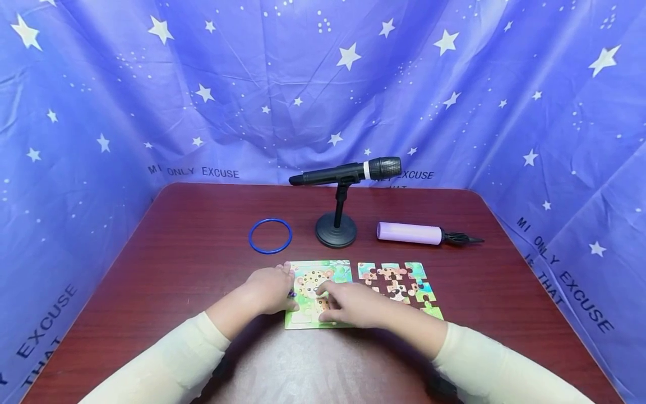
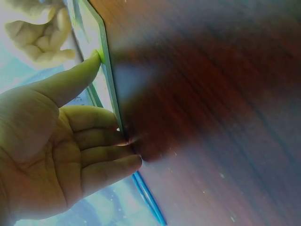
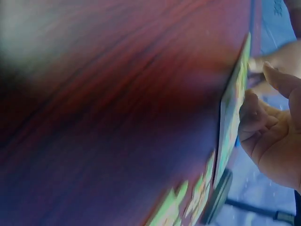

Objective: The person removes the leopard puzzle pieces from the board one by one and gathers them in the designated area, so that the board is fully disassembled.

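A jigsaw puzzle board point(image 1: 323, 264) with a spotted cartoon leopard lies flat on the table. At its left edge rests my left hand point(image 1: 270, 289); the left wrist view shows the thumb point(image 2: 87, 70) on the board's rim and the other fingers straight along its side. Over the middle of the picture is my right hand point(image 1: 358, 303), fingers loosely bent and touching or just above the surface. No piece shows between its fingers point(image 3: 254, 117), though the palm hides part of the board. Several loose puzzle pieces point(image 1: 396, 273) lie right of the board, partly behind the right forearm.
Behind the board stands a black microphone point(image 1: 328, 176) on a round-based stand point(image 1: 336, 231). A blue ring point(image 1: 270, 236) lies to its left, and a lilac hand pump point(image 1: 410, 233) with a black tip to its right. A starry blue curtain point(image 1: 282, 73) surrounds the red-brown table point(image 1: 192, 224).
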Demonstrator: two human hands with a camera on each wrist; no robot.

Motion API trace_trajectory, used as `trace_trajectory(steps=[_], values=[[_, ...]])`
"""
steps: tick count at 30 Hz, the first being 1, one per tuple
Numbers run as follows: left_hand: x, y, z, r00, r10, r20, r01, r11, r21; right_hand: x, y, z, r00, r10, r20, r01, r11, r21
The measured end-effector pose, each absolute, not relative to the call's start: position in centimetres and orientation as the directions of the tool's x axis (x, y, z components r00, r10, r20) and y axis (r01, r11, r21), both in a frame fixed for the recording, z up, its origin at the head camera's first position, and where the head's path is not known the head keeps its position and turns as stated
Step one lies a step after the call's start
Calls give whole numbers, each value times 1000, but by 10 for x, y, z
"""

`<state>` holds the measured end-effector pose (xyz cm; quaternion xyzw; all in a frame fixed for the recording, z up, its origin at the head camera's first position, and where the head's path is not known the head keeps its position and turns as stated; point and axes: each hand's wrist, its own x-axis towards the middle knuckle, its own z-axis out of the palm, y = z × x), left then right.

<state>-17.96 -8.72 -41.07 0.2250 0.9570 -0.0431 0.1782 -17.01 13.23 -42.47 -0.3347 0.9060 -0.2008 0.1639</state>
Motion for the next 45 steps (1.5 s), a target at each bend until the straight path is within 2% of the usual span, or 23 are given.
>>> trace_trajectory(steps=[9,16,24,31,38,45], values=[[-180,-89,-410,-831,424,-359,448,894,18,-162,106,-435,-738,-656,-155,-576,733,-361],[-183,-95,-409,-797,461,-390,477,877,61,-161,100,-434,-743,-646,-176,-558,743,-369],[-182,-96,-410,-810,440,-388,465,885,31,-162,98,-435,-745,-643,-177,-553,744,-376],[-181,-95,-410,-810,442,-386,466,884,33,-163,99,-435,-746,-644,-170,-537,733,-417],[-180,-95,-409,-806,455,-380,479,877,34,-165,101,-433,-717,-687,-117,-582,683,-440],[-179,-95,-410,-806,453,-381,477,878,35,-167,100,-431,-723,-688,-64,-558,636,-533]])
